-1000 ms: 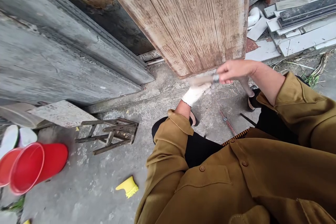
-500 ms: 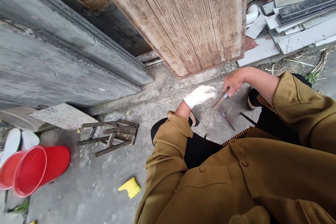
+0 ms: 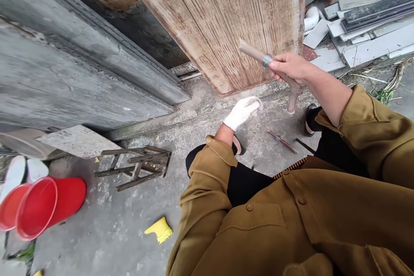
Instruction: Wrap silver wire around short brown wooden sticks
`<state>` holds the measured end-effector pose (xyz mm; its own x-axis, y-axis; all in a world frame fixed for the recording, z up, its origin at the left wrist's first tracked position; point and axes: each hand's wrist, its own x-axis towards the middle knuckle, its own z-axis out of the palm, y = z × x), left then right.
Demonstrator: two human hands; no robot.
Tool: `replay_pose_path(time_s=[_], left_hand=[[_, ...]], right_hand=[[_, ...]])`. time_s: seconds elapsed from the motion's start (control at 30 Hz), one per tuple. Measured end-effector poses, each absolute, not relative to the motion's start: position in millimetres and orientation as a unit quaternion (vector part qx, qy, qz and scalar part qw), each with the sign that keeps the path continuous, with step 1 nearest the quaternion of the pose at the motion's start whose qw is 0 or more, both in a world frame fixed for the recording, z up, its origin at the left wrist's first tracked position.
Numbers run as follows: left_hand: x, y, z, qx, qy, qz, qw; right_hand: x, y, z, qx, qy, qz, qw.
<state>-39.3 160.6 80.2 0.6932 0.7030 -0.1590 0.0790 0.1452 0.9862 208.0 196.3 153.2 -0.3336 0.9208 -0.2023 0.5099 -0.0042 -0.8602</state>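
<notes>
My right hand (image 3: pixel 287 67), bare, is wrapped around a bent brown stick (image 3: pixel 252 51) with a band of wire wound about it. One end of the stick points up and left in front of the wooden panel; a shorter part hangs down below my hand, blurred by motion. Lower and to the left, my left hand (image 3: pixel 242 113) wears a white glove. Its fingers are curled together, and a pale greyish edge shows at the tips, too blurred to name. On the concrete below lies a thin reddish-brown rod (image 3: pixel 282 141) with a binding near its middle.
A planked wooden panel (image 3: pixel 223 26) leans ahead of me. Stacked boards and tiles (image 3: pixel 378 21) lie at right. On the left are a small wooden stool frame (image 3: pixel 137 166), red buckets (image 3: pixel 69 196) and a grey slab (image 3: pixel 64 82). A yellow piece (image 3: pixel 160 229) lies on the ground.
My right hand has risen, and the stick has swung from pointing down at the ground to pointing up and left. My left hand has shifted slightly left and its fingers have curled more.
</notes>
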Motion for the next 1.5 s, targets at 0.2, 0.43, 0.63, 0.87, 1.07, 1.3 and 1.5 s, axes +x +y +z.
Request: replay_pose_path(time_s=[0.2, 0.43, 0.63, 0.87, 1.07, 1.3, 1.5], left_hand=[[-37.3, 154.1, 87.5, 0.647, 0.330, 0.161, 0.669], [-48.3, 162.8, 83.6, 0.684, 0.389, 0.178, 0.591], [-47.7, 169.6, 77.7, 0.668, 0.399, 0.211, 0.592], [-40.0, 160.4, 72.8, 0.691, 0.351, 0.192, 0.603], [-36.0, 147.5, 90.3, 0.713, 0.312, 0.115, 0.618], [-42.7, 156.6, 92.7, 0.727, 0.366, 0.176, 0.553], [-42.6, 161.5, 74.8, 0.700, 0.392, 0.182, 0.569]], right_hand=[[194.9, 197.5, 121.0, -0.552, -0.783, 0.258, -0.128], [192.1, 181.1, 114.7, -0.352, -0.755, 0.467, -0.296], [199.2, 180.9, 148.1, -0.302, -0.745, 0.578, -0.142], [203.7, 191.2, 163.5, -0.528, -0.680, 0.462, 0.215], [195.6, 197.6, 134.0, -0.613, -0.740, 0.276, -0.015], [192.2, 178.0, 123.0, -0.338, -0.726, 0.512, -0.311], [194.6, 180.5, 146.5, -0.267, -0.702, 0.638, -0.172]])
